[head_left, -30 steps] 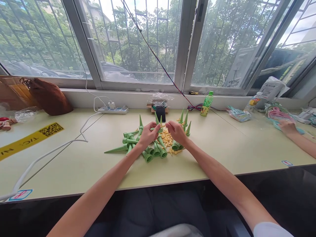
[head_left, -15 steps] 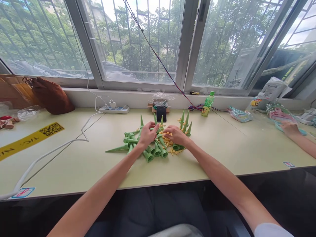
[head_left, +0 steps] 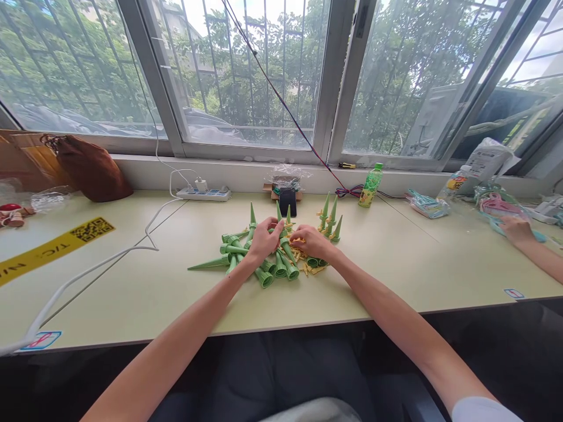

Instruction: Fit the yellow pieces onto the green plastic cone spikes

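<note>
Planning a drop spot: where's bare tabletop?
Bare: tabletop between the green bottle, right forearm and co-worker's hand; also between the white cable and green cones. Crowded: around the left hand and right hand, amid cones and yellow pieces.

Left grip (head_left: 265,240) holding green cone (head_left: 278,211); yellow pieces (head_left: 299,255) nearby.

A green bottle (head_left: 370,186) stands beside a bundled cable (head_left: 348,191).

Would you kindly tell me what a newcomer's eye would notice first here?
Probably the green cones heaped mid-picture by the left hand, with small yellow pieces piled by the right hand. Next, the brown bag at the back left and the green bottle at the back, right of centre, stand out.
</note>
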The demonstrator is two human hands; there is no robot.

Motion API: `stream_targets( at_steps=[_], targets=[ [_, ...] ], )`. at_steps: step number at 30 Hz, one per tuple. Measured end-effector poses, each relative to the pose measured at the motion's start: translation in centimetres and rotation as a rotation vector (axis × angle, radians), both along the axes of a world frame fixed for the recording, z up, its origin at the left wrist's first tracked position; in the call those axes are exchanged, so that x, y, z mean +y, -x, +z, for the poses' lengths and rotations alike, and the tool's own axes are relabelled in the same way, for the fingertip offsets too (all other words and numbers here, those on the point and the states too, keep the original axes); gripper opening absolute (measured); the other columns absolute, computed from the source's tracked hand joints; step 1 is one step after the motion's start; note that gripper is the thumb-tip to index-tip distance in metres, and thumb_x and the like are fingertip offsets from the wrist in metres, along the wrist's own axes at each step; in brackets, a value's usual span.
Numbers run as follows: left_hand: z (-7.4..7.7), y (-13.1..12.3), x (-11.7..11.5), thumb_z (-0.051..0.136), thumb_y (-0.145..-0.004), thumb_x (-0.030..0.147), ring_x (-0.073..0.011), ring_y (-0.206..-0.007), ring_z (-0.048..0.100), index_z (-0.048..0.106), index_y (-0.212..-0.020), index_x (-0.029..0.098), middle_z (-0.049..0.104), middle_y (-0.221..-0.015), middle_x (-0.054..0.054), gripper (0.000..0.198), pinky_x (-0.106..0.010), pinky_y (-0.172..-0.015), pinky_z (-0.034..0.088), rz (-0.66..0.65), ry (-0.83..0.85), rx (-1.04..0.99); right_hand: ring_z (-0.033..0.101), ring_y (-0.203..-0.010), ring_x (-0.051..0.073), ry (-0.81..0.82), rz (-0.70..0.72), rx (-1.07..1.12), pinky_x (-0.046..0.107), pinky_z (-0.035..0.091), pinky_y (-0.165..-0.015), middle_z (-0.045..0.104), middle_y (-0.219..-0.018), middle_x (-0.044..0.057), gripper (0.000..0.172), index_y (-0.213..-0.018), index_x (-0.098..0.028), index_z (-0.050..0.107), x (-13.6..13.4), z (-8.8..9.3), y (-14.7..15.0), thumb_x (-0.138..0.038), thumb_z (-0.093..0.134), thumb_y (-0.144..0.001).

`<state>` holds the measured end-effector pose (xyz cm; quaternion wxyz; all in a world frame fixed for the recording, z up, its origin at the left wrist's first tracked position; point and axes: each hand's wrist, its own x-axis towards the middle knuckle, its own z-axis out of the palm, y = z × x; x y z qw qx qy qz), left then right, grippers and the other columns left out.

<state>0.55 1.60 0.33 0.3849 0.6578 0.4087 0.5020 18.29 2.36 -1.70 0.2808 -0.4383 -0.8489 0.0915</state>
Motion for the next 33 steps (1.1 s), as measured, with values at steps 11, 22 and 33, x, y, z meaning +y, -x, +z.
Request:
stream_targets(
  at_steps=[11, 22, 33],
  targets=[
    [0.03, -0.01, -0.18, 0.057, -0.084, 0.050, -0.0053, -0.035, 0.046, 0.055, -0.084, 0.016, 0.064, -0.082, -0.004, 0.033, -0.019, -0.029, 0.032, 0.007, 0.000, 0.015, 0.054, -0.080, 0.014, 0.071, -0.036, 0.018, 0.026, 0.042, -0.075, 0.057, -0.088, 0.005, 0.006, -0.081, -0.017, 0.071, -0.36, 0.44, 0.16, -0.013, 0.066, -0.081],
    [0.16, 0.06, -0.16, 0.056, -0.085, 0.047, -0.0059, -0.035, 0.047, 0.056, -0.087, 0.016, 0.065, -0.082, -0.005, 0.031, -0.019, -0.029, 0.033, 0.030, 0.007, 0.022, 0.053, -0.076, 0.013, -0.085, 0.003, 0.248, 0.029, 0.046, -0.076, 0.050, -0.093, 0.004, 0.011, -0.090, -0.018, 0.063, -0.30, 0.24, 0.13, -0.019, 0.052, -0.091],
    [-0.31, 0.21, 0.02, 0.054, -0.086, 0.048, -0.0057, -0.032, 0.047, 0.056, -0.086, 0.017, 0.067, -0.092, -0.006, 0.031, -0.021, -0.029, 0.034, 0.071, -0.053, 0.110, 0.061, -0.069, 0.013, -0.181, 0.048, 0.526, 0.028, 0.052, -0.064, 0.059, -0.096, 0.006, 0.013, -0.085, -0.019, 0.056, -0.27, 0.54, 0.57, -0.022, 0.046, -0.092]
  ],
)
